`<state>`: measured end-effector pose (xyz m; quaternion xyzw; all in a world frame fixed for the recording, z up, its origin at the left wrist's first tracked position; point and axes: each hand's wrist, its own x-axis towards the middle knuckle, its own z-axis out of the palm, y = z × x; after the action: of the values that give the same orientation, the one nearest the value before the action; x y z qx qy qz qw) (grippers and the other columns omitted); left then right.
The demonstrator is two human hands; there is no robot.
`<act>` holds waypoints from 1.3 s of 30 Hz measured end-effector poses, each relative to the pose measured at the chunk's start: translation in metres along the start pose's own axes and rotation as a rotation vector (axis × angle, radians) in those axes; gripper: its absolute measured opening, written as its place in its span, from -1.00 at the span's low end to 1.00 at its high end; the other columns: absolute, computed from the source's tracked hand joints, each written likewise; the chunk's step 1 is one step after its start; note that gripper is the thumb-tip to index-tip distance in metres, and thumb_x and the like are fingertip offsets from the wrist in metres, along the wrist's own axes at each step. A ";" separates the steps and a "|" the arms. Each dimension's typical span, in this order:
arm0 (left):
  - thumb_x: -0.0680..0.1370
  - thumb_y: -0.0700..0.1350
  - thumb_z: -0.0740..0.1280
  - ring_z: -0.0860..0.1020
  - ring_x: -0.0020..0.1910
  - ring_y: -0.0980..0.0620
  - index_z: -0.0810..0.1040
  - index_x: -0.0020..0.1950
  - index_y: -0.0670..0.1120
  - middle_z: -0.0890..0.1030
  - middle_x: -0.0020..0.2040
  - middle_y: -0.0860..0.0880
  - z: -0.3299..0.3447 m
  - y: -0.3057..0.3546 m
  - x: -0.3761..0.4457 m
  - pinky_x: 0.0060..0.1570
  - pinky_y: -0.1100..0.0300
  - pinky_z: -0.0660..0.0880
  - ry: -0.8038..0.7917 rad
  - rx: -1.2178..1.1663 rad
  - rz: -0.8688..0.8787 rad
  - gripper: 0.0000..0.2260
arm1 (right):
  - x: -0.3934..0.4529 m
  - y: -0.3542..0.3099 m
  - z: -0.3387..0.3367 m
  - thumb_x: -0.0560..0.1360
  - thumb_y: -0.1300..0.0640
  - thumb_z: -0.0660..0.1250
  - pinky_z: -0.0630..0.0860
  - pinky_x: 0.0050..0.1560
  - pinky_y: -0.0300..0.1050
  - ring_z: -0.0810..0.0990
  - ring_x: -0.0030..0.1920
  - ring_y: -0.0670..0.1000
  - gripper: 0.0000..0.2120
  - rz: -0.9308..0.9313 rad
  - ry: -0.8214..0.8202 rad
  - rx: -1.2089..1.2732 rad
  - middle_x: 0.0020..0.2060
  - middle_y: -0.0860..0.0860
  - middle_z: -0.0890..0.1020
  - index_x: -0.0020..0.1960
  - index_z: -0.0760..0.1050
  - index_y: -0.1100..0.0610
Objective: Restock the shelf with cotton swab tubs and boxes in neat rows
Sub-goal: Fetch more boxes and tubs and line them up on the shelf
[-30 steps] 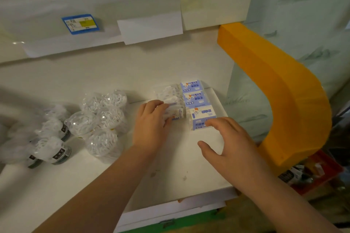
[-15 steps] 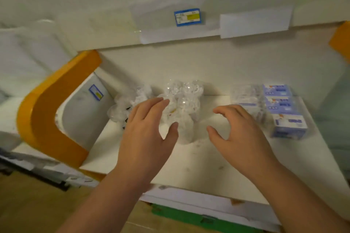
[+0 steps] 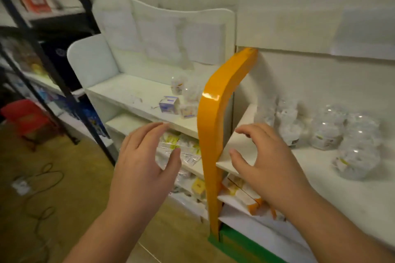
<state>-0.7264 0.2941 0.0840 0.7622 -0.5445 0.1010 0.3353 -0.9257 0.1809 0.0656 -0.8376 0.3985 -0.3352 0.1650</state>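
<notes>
Head view, hands: the left hand [image 3: 143,168] and the right hand [image 3: 265,164] are up in the air in front of the shelves, apart from each other, fingers loose and spread. Neither hand holds anything.

Head view, between the hands: a tall orange divider [image 3: 210,134] stands up between two shelf units.

Head view, tubs: clear round tubs [image 3: 342,134] of cotton swabs sit in a bunch on the right shelf [image 3: 352,194], not in tidy rows yet.

Head view, boxes: a small blue and white box [image 3: 168,104] sits on the left shelf [image 3: 136,97], with a few clear packs [image 3: 188,89] just beside it (the picture is blurry here, so I cannot tell what each pack is).

Head view, lower down: more packs with yellow labels [image 3: 177,147] lie on the shelves under the left hand.

How the tubs should feel: I think they are light, smooth and a bit slippery, and the thin plastic could dent if you squeeze hard.

Where to hold: wrap the fingers gently round the sides of a tub. Take a box by its two flat sides, since thin card can crush.

Step now: my guess is the hands are going for more stock to line up.
</notes>
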 end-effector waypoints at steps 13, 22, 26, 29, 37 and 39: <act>0.52 0.08 0.34 0.23 0.31 0.31 0.40 0.40 0.11 0.32 0.25 0.32 -0.047 -0.176 0.038 0.27 0.28 0.21 -0.071 -0.044 -0.040 -0.55 | 0.061 -0.121 0.123 0.48 -0.08 0.34 0.40 0.19 -0.25 0.44 0.20 -0.16 -0.63 -0.040 -0.019 -0.072 0.15 -0.21 0.47 0.27 0.43 -0.10; 0.53 0.07 0.34 0.23 0.31 0.30 0.40 0.40 0.10 0.33 0.28 0.29 0.017 -0.211 0.114 0.25 0.33 0.19 -0.166 -0.078 0.066 -0.56 | 0.130 -0.094 0.183 0.50 -0.08 0.34 0.34 0.17 -0.33 0.41 0.20 -0.22 -0.63 0.074 0.026 -0.019 0.15 -0.25 0.44 0.28 0.42 -0.13; 0.52 0.08 0.34 0.17 0.29 0.36 0.38 0.42 0.13 0.33 0.30 0.28 0.042 -0.223 0.165 0.24 0.42 0.11 -0.199 -0.079 0.116 -0.53 | 0.182 -0.081 0.207 0.48 -0.06 0.36 0.36 0.13 -0.30 0.43 0.16 -0.18 -0.64 0.118 0.052 0.007 0.14 -0.22 0.46 0.26 0.44 -0.11; 0.52 0.08 0.34 0.18 0.33 0.32 0.37 0.43 0.13 0.34 0.34 0.24 0.060 -0.234 0.201 0.27 0.42 0.09 -0.216 -0.091 0.153 -0.52 | 0.214 -0.068 0.216 0.48 -0.05 0.38 0.34 0.09 -0.32 0.44 0.15 -0.16 -0.65 0.174 0.075 -0.018 0.13 -0.22 0.45 0.25 0.45 -0.11; 0.44 0.04 0.46 0.22 0.43 0.14 0.36 0.44 0.13 0.29 0.43 0.12 0.163 -0.264 0.268 0.33 0.35 0.16 -0.486 -0.214 0.290 -0.41 | 0.243 -0.049 0.228 0.46 -0.05 0.37 0.41 0.19 -0.24 0.47 0.19 -0.14 -0.63 0.300 0.126 -0.101 0.14 -0.22 0.46 0.24 0.45 -0.10; 0.41 0.01 0.50 0.24 0.45 0.06 0.40 0.42 0.09 0.30 0.45 0.05 0.193 -0.272 0.282 0.37 0.25 0.23 -0.556 -0.240 0.321 -0.39 | 0.248 -0.048 0.232 0.45 -0.05 0.37 0.42 0.19 -0.24 0.47 0.18 -0.14 -0.63 0.338 0.132 -0.131 0.14 -0.21 0.47 0.24 0.46 -0.08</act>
<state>-0.4136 0.0087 -0.0244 0.6201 -0.7362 -0.1241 0.2412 -0.6243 0.0204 0.0309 -0.7438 0.5644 -0.3306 0.1376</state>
